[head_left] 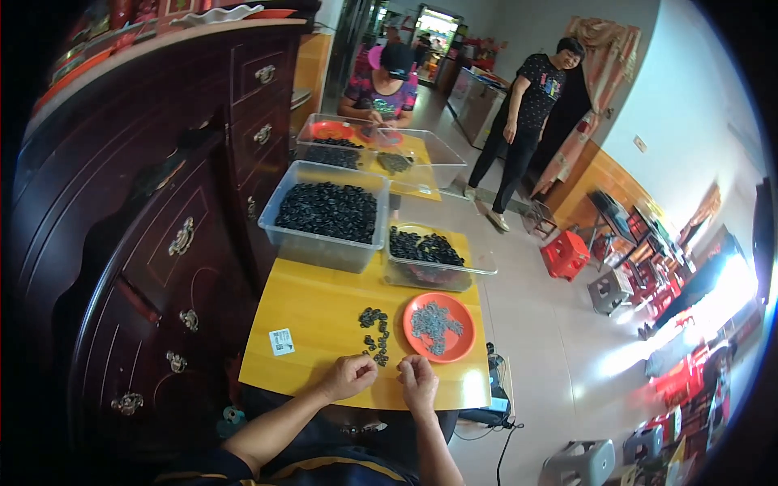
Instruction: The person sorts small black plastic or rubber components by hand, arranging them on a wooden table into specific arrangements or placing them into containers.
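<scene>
Left hand (353,377): curled closed
Right hand (417,381): likewise (I can't tell if either grips anything)
Black pieces (382,341): left hand's one o'clock
Red plate (460,343): right hand's one o'clock

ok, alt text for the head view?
A person's left hand and right hand, both curled, are close together at a yellow table, near loose black pieces and a red plate of grey bits; anything held is too small to tell. Beyond are plastic tubs of black pieces, a person with lowered head and a standing person.
</scene>
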The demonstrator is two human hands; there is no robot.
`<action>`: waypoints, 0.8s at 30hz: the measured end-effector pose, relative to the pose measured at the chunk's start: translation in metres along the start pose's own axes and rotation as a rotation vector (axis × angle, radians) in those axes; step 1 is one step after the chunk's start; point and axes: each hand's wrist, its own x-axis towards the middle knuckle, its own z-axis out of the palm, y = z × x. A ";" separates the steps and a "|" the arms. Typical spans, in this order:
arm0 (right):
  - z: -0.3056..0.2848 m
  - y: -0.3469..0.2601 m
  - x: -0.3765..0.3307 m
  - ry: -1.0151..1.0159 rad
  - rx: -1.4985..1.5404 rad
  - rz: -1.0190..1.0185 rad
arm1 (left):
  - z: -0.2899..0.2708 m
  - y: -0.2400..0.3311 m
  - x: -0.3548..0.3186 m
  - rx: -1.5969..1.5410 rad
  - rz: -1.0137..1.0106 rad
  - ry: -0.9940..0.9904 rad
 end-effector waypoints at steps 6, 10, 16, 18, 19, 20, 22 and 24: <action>0.002 0.028 -0.008 -0.031 0.106 0.067 | 0.000 0.011 0.002 0.068 0.004 0.011; 0.001 0.025 -0.004 -0.042 0.383 0.162 | 0.002 0.005 0.002 0.088 0.008 0.031; -0.034 0.033 0.007 0.043 1.094 0.354 | 0.003 0.008 0.002 0.097 0.003 0.043; -0.037 0.036 0.004 0.041 1.187 0.373 | 0.004 0.010 0.001 0.095 -0.001 0.041; -0.037 0.037 0.002 0.016 1.171 0.362 | 0.004 0.009 0.000 0.096 -0.012 0.041; -0.037 0.037 0.001 -0.010 1.155 0.351 | 0.004 0.008 -0.001 0.098 -0.023 0.043; -0.036 0.038 0.000 0.001 1.152 0.350 | 0.005 0.007 -0.001 0.114 -0.014 0.043; -0.035 0.036 0.000 0.010 1.148 0.355 | 0.005 0.004 -0.003 0.130 -0.011 0.045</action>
